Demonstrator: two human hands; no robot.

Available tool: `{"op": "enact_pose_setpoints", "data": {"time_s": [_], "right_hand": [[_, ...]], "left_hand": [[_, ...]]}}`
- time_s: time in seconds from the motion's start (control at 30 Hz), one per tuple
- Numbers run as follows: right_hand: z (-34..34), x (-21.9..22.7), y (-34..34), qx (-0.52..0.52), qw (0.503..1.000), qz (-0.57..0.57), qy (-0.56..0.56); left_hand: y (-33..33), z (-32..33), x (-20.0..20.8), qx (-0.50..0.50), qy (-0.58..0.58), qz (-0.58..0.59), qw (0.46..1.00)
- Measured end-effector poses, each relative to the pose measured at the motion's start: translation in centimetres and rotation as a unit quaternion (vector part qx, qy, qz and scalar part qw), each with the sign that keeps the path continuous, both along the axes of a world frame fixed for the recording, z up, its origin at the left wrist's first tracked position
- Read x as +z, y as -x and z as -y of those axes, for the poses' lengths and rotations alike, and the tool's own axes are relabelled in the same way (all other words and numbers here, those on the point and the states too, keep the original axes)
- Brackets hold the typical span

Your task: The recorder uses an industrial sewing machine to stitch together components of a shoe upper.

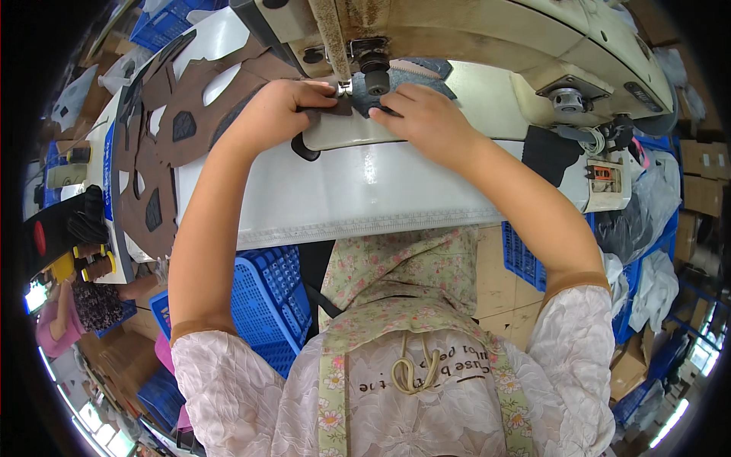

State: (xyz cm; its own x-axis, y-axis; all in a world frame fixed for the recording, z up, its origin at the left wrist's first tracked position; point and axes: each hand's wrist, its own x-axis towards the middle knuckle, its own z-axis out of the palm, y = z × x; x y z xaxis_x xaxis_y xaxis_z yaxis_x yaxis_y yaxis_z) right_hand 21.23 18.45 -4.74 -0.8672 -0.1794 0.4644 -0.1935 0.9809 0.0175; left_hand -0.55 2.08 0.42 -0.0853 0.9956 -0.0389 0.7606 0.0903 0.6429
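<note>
Both my hands work at the needle area of a sewing machine (472,30), whose presser foot (345,88) is low over the work. My left hand (280,114) is closed, fingers and thumb pinching a small dark brown piece of material (335,107) just left of the foot. My right hand (430,122) is curled with thumb and fingertips together at the edge of a dark grey piece of material (364,97), right of the foot. The two pieces meet beneath the foot; whether they are joined cannot be seen. More grey material (415,75) with a pinkish toothed edge lies behind my right hand.
Brown sheet material (164,99) with cut-out holes and small dark pieces covers the table's left side. A black cloth piece (547,152) lies at the right. Thread spools (97,266) stand far left. A blue basket (270,305) sits below the table edge. Another person (65,320) is at far left.
</note>
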Motion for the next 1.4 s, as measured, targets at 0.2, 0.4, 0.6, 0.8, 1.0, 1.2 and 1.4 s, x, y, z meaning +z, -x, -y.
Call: {"op": "enact_pose_setpoints", "data": {"time_s": [0.2, 0.4, 0.6, 0.8, 1.0, 1.2, 1.4], "right_hand": [[0.1, 0.0, 0.0, 0.021, 1.0, -0.005, 0.006], [1.2, -0.1, 0.3, -0.024, 1.0, -0.018, 0.005], [1.5, -0.3, 0.7, -0.031, 0.999, -0.022, -0.018], [1.3, -0.3, 1.1, -0.042, 0.998, -0.021, -0.029], [0.6, 0.1, 1.0, -0.006, 1.0, 0.004, -0.003], [0.8, 0.4, 1.2, -0.006, 1.0, 0.026, -0.004], [1.2, 0.3, 1.6, -0.018, 0.999, 0.036, -0.022]], "left_hand": [[-0.8, -0.2, 0.3, -0.006, 0.014, -0.034, 0.999], [-0.4, -0.2, -0.4, -0.005, -0.013, -0.049, 0.999], [-0.3, -0.7, 0.1, -0.019, -0.008, -0.077, 0.997], [0.0, -0.8, -0.5, -0.018, -0.034, -0.11, 0.993], [-0.4, -1.0, -0.3, -0.012, -0.011, -0.106, 0.994], [-0.5, -0.7, -0.6, 0.002, -0.008, -0.117, 0.993], [-0.4, -0.5, -1.3, -0.024, -0.048, -0.154, 0.987]]}}
